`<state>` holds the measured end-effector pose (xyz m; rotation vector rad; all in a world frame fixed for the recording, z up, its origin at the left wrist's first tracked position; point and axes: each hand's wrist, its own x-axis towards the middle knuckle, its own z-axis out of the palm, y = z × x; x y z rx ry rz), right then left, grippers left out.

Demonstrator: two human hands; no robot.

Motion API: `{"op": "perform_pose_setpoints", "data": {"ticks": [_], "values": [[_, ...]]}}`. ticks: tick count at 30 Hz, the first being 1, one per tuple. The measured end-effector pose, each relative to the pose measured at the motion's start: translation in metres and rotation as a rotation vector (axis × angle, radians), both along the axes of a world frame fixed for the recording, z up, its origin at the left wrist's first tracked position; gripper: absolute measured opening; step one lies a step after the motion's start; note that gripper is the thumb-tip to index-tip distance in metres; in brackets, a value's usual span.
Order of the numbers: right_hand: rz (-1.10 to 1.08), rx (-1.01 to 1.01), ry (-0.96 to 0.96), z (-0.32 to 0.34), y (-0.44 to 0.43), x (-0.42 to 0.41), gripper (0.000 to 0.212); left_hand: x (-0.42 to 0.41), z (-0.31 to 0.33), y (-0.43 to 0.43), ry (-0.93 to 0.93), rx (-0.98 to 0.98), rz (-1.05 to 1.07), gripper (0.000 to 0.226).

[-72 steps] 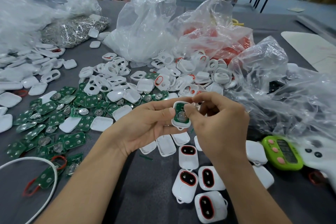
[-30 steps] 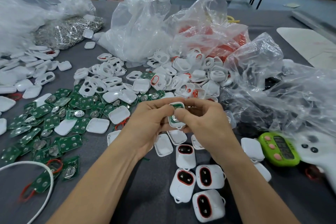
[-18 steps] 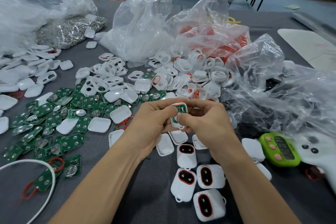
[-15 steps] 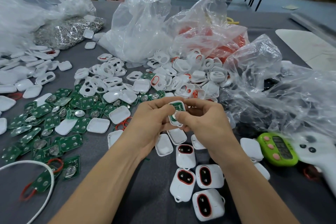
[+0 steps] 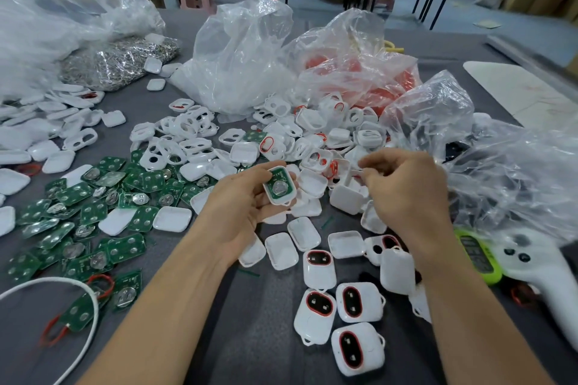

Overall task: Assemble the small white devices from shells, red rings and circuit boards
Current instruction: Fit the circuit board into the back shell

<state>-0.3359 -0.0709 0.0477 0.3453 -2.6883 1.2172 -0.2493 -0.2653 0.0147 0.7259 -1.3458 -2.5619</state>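
Observation:
My left hand (image 5: 240,206) grips a half-built device (image 5: 279,187), a white shell with a green circuit board and its coin cell facing up. To its right, my right hand (image 5: 409,197) hovers over loose white shells (image 5: 345,200) with fingers loosely curled; its fingertips are blurred and I see nothing held. Several finished devices (image 5: 353,303) with red rings lie near the front. A heap of white shells (image 5: 312,141) lies behind my hands, green circuit boards (image 5: 93,197) spread at the left, and red rings fill a clear bag (image 5: 359,72).
Crumpled clear bags (image 5: 500,172) crowd the right side. A green handheld unit (image 5: 475,256) and a white tool (image 5: 538,272) lie at the right front. A white cable (image 5: 90,300) curves at the left front. A bag of metal parts (image 5: 119,59) sits far left.
My right hand has let go of the device and moved right over the loose shells. My left hand alone holds the device, now turned board-up.

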Motion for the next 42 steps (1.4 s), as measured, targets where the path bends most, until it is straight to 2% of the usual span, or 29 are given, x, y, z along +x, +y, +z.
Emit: {"op": "perform_pose_setpoints", "data": {"ticks": [5,7,9,12,15,17,18,21,23,27,32,37,39,42], "values": [[0.274,0.291,-0.003,0.013,-0.030,-0.004,0.014,0.001,0.000,-0.012,-0.004,0.063,-0.011,0.029],[0.345,0.447,-0.038,0.009,-0.042,-0.004,0.020,0.003,0.001,-0.016,0.001,0.078,-0.016,0.029],[0.341,0.526,-0.041,0.002,-0.051,-0.002,0.026,0.003,0.001,-0.019,0.003,0.089,-0.019,0.029],[0.280,0.504,0.008,-0.005,-0.052,0.003,0.017,0.004,0.003,-0.021,0.004,0.112,-0.012,0.030],[0.203,0.377,0.050,-0.011,-0.043,0.007,0.006,0.003,0.004,-0.020,0.000,0.118,0.005,0.029],[0.140,0.139,0.042,-0.013,-0.034,0.010,0.006,0.003,0.004,-0.019,-0.004,0.117,0.008,0.029],[0.112,-0.052,-0.016,-0.012,-0.030,0.012,0.009,0.004,0.004,-0.019,-0.006,0.112,0.005,0.029],[0.179,-0.767,-0.532,-0.006,-0.029,0.026,0.013,0.003,0.004,-0.016,-0.004,0.110,-0.007,0.028],[0.266,-0.973,-0.743,-0.007,-0.032,0.033,0.004,0.002,0.004,-0.012,0.000,0.107,-0.009,0.028],[0.408,-0.975,-0.818,-0.014,-0.032,0.037,0.013,0.002,0.005,-0.005,0.006,0.073,-0.032,0.030],[0.465,-0.949,-0.753,-0.019,-0.032,0.037,0.016,0.002,0.005,-0.002,0.026,0.064,-0.048,0.030],[0.406,-0.915,-0.766,-0.013,-0.031,0.036,0.008,0.002,0.004,-0.002,0.033,0.071,-0.069,0.030],[0.359,-0.920,-0.775,-0.009,-0.027,0.033,0.021,0.002,0.004,-0.002,0.029,0.068,-0.067,0.031],[0.282,-0.750,-0.603,-0.005,-0.018,0.028,0.025,0.002,0.004,-0.002,0.028,0.070,-0.066,0.030]]}}
